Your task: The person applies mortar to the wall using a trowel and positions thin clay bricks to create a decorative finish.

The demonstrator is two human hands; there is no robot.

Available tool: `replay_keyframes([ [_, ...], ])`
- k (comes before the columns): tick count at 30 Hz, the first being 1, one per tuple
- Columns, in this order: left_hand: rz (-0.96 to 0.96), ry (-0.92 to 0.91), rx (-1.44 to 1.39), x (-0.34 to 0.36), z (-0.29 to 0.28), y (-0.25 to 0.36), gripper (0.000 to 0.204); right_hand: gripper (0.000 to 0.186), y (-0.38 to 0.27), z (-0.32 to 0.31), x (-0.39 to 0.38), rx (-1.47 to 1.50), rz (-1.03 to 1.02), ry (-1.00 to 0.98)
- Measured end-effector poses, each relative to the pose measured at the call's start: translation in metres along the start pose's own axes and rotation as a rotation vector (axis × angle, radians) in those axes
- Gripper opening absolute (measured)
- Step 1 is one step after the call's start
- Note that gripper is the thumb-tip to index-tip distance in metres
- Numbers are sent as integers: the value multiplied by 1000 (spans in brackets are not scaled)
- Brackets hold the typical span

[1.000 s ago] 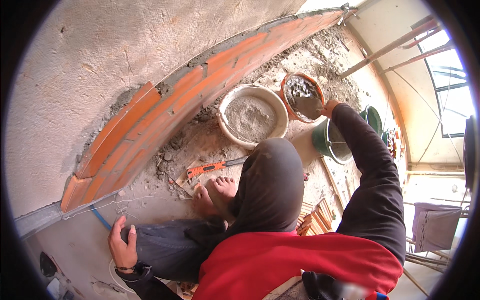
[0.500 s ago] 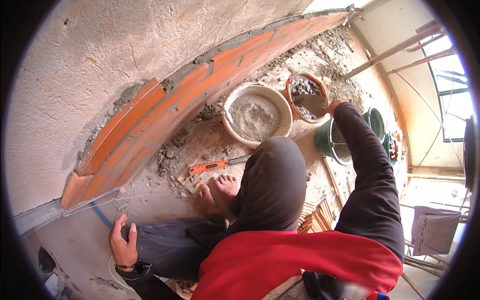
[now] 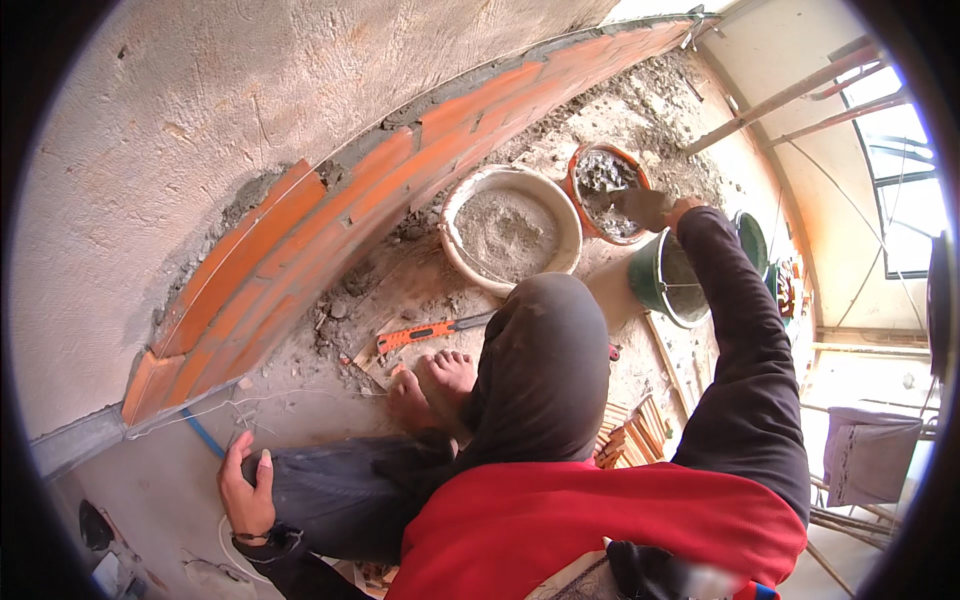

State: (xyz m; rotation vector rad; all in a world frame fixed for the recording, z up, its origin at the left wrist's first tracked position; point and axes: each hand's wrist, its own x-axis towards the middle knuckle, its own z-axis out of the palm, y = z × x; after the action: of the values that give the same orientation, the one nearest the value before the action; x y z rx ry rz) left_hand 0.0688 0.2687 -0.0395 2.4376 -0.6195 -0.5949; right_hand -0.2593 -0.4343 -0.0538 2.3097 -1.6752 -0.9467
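My right hand (image 3: 685, 211) is closed round the handle of a trowel (image 3: 648, 207), its grey blade over the right rim of an orange bucket (image 3: 575, 202). Wet grey mortar (image 3: 607, 172) lies in that bucket. Beside it on the left is a pale round basin (image 3: 452, 232) of grey, powdery-looking mix. Nothing is in my left hand (image 3: 248, 492), which rests by my bent left knee with thumb and fingers apart. A low wall of orange bricks (image 3: 375, 178) runs along the left, with a string line stretched along its top.
An orange-handled hammer-like tool (image 3: 415, 335) lies on the floor by my feet. Green buckets (image 3: 648, 275) stand under my right forearm. Thin orange brick pieces (image 3: 640, 432) are stacked beside my right knee. Slanted poles (image 3: 790, 102) stand at the far right, and mortar crumbs litter the floor.
My right hand has shifted slightly right, drawing the trowel toward the bucket's rim and turning its blade. My left hand has stayed in place.
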Motion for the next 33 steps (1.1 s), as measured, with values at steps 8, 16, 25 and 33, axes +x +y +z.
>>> replay_keyframes([
  [8,17,-17,-18,5,2,2,40,52,18,55,57,-33,-75,-125],
  [16,-4,-1,15,4,1,8,42,40,17,62,44,-47,-266,83],
  [25,6,15,26,3,1,9,43,42,2,25,9,-114,-347,-7],
  [33,-4,10,13,4,1,9,42,36,28,51,31,169,-425,-77],
])
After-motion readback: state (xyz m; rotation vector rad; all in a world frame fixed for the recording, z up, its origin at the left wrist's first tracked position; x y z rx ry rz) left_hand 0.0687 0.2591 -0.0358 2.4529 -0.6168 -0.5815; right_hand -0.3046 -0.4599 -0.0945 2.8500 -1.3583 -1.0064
